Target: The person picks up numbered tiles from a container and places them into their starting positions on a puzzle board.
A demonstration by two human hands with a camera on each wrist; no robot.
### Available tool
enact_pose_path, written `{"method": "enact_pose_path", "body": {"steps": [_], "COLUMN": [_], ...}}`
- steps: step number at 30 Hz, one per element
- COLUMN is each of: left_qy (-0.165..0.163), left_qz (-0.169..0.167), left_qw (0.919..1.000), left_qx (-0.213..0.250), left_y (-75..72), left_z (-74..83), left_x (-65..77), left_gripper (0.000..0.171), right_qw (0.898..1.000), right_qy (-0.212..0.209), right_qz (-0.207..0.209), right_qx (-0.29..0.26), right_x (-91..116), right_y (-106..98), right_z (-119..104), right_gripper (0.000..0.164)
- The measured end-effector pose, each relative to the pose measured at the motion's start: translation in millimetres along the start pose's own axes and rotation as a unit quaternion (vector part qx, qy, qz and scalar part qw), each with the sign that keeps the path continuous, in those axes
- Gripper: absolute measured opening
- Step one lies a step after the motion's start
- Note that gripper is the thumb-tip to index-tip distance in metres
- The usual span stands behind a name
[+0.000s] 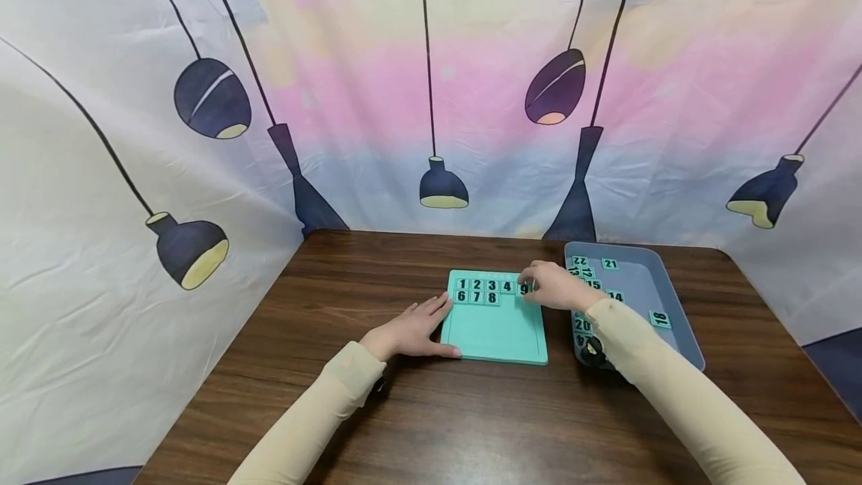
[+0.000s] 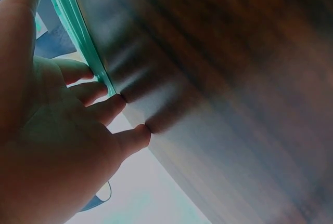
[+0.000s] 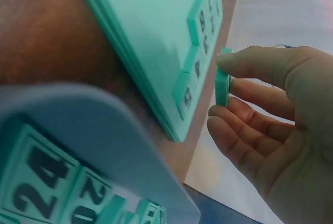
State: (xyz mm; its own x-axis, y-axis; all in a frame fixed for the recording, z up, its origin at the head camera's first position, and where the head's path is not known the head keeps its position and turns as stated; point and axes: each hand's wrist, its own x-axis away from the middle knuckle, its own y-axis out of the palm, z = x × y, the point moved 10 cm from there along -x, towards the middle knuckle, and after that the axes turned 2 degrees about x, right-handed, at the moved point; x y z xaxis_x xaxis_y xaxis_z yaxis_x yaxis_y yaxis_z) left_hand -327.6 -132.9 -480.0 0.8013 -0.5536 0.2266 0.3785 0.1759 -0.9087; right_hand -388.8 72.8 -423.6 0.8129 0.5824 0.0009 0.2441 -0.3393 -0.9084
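Observation:
My left hand (image 1: 414,329) rests at the left side of the turquoise board (image 1: 498,331), fingers spread along that edge and thumb at the front left corner. Number tiles 1 to 4 sit in the board's top row, with 6, 7 and 8 (image 1: 492,298) below them. Over the right end of the rows, my right hand (image 1: 557,287) pinches a turquoise number tile (image 3: 222,86) between thumb and fingers; it reads 9 in the head view. The right wrist view shows this tile raised off the board. A 5 tile (image 3: 187,96) lies at the row's end there, covered in the head view.
Right of the board stands a grey-blue tray (image 1: 687,335) with raised walls, under my right forearm. Several loose tiles lie in it, among them 21 (image 1: 609,264) and 18 (image 1: 660,318). A patterned curtain (image 1: 377,193) hangs behind the wooden table (image 1: 289,320).

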Motion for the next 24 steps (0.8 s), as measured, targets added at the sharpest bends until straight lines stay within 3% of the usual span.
{"method": "enact_pose_path", "body": {"steps": [11,24], "left_qy": [-0.004,-0.005], "left_qz": [-0.003,-0.004], "left_qw": [1.0000,1.0000], "left_qx": [0.001,0.002], "left_y": [2.8,1.0], "left_z": [0.3,1.0], "left_x": [0.7,0.2], "left_gripper": [0.102,0.102], "right_qw": [1.000,1.000], "right_qy": [-0.015,-0.010], "right_qz": [-0.015,-0.003], "right_qx": [0.016,0.028], "right_x": [4,-1], "right_y": [22,27], "right_z": [-3,-10], "right_gripper": [0.033,0.031]}}
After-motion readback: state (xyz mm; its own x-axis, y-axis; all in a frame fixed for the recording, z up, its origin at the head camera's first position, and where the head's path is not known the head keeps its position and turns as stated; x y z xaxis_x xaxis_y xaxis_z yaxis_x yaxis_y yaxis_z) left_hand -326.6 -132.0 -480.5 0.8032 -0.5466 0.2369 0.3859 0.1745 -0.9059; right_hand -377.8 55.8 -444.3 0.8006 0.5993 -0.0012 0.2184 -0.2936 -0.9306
